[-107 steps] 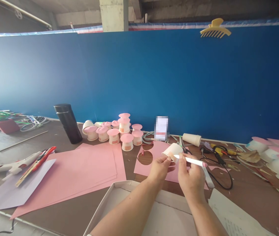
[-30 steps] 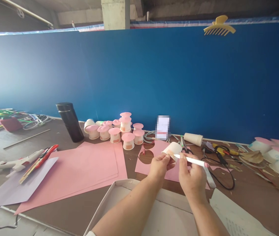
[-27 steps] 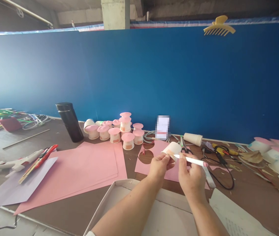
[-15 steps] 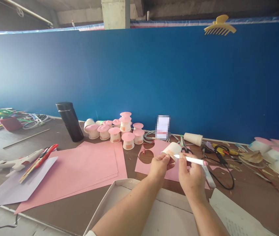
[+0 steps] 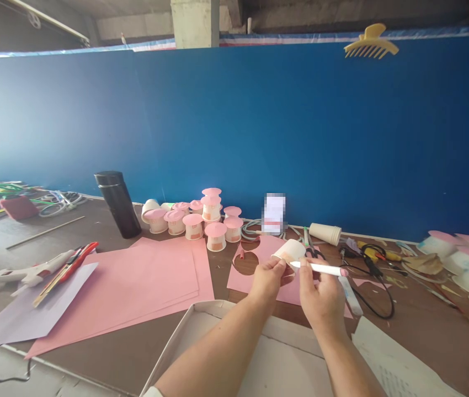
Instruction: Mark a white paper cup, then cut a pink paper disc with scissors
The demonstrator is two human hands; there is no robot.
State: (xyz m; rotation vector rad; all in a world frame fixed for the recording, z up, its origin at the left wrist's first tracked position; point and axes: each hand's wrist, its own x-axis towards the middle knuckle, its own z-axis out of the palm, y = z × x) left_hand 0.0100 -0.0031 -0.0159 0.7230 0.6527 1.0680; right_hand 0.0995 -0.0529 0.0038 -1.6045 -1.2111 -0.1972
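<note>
My left hand [image 5: 268,280] pinches a small white paper cup [image 5: 290,251] lying on its side, held above the table. My right hand [image 5: 321,295] grips a white pen with a pink end [image 5: 321,269], its tip touching the cup's side. Beneath both hands lies a pink paper sheet with round holes cut out [image 5: 255,263]. Further back stands a cluster of small white cups with pink round tops [image 5: 201,218].
A black flask [image 5: 117,204] stands at the left, with a stack of pink sheets [image 5: 135,286], a glue gun [image 5: 27,274] and a red knife [image 5: 69,264]. An open white box [image 5: 201,336] sits near me. Another paper cup [image 5: 323,233], cables and tools [image 5: 369,259] lie at the right below a blue wall.
Almost nothing differs: both hands keep the cup and pen in the same spot, with the pen tip shifting very slightly on the cup.
</note>
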